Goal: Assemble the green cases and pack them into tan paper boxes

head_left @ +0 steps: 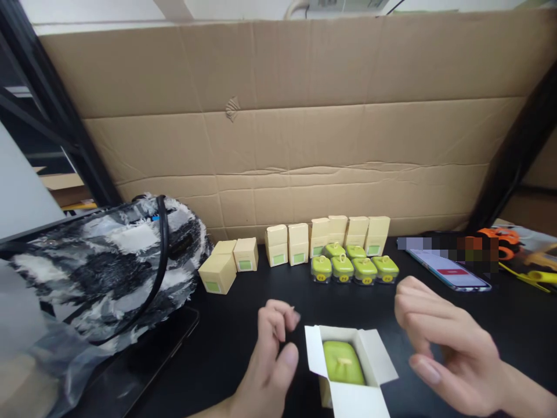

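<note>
An opened small box (378, 400) with white inner flaps spread out stands on the black table between my hands. Inside it sits a green-lidded case (342, 360) with a small pale loop on top. My left hand (272, 354) is just left of the box, fingers loosely bent and thumb apart, holding nothing. To the right of the box hovers my right hand (450, 348), its fingers curled with a gap to the thumb and nothing between them. Neither hand touches the box. Farther back are several green-lidded clear cases (364, 270) grouped together.
Several closed cream boxes (277, 245) stand in a row before a cardboard panel (304, 139). More cream boxes (218, 273) sit to the left, beside a black-and-white fluffy bag (130, 261). A phone (452, 270) and an orange toy vehicle (500, 241) lie at right.
</note>
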Tool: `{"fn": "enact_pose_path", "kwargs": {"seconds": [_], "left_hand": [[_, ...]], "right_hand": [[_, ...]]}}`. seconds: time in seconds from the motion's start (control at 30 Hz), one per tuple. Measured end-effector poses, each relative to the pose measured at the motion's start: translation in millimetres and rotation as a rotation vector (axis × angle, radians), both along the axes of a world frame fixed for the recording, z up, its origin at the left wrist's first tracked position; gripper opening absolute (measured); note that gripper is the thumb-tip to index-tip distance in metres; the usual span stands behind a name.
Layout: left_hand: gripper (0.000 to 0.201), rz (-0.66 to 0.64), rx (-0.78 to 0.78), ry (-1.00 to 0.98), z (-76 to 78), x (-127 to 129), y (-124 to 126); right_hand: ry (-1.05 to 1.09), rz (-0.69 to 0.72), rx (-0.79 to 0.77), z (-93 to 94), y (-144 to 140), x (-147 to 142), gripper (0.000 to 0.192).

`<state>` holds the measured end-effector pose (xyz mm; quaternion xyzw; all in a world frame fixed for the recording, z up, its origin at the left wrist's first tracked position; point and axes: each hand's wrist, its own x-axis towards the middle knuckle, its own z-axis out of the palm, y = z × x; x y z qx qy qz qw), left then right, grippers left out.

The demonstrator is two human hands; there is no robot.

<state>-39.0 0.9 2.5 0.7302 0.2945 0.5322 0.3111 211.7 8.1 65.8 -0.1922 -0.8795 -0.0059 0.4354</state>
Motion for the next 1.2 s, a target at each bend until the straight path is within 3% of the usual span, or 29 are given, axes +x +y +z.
{"fn": "enact_pose_path", "kwargs": {"seconds": [0.1, 0.2, 0.27, 0.33, 0.5, 0.6, 0.7, 0.77, 0.87, 1.03, 1.2], "left_hand": [[0.029, 0.072, 0.068, 0.243, 10.6, -2.2, -3.6], [0.009, 0.041, 0.287, 0.246, 11.4, -2.7, -3.8], [0.018, 0.005, 0.34, 0.26, 9.2, -1.3, -2.5], [0.027, -0.038, 0.338, 0.314, 7.8, 0.4, -1.3], [0.026, -0.084, 0.324, 0.353, 1.7, -0.8, 1.6], [0.046, -0.143, 0.256, 0.331, -10.5, -4.2, 6.1], [0.073, -0.228, 0.189, 0.267, -21.9, -6.6, 11.3], [0.077, -0.262, 0.165, 0.227, -24.2, -7.1, 13.1], [0.069, -0.285, 0.135, 0.233, -18.5, -5.4, 11.4], [0.029, -0.155, 0.122, 0.241, 2.3, 2.5, -0.4], [0.034, -0.187, 0.089, 0.205, 11.9, 6.0, -7.3]], "right_hand": [[-0.091, 0.01, -0.036, -2.1, 2.5, 0.3, 0.026], [-0.131, 0.011, -0.148, -5.4, 1.7, -1.9, 0.016], [-0.12, 0.046, -0.218, -5.7, 0.6, -3.4, 0.016], [-0.145, 0.105, -0.258, -4.0, -0.1, -4.7, 0.027], [-0.306, 0.21, -0.293, -1.5, 0.7, -5.2, 0.063], [-0.293, 0.19, -0.239, -8.5, -0.8, -3.2, 0.068], [-0.279, 0.146, -0.071, -22.5, -6.5, -1.2, 0.054], [-0.248, 0.092, 0.049, -32.6, -11.3, -1.2, 0.044], [-0.158, 0.018, 0.1, -40.7, -16.4, -3.4, 0.034], [-0.038, -0.066, -0.042, -29.1, -16.3, -10.1, 0.037], [0.134, -0.026, -0.333, -21.6, -11.3, -22.5, 0.028]]}}
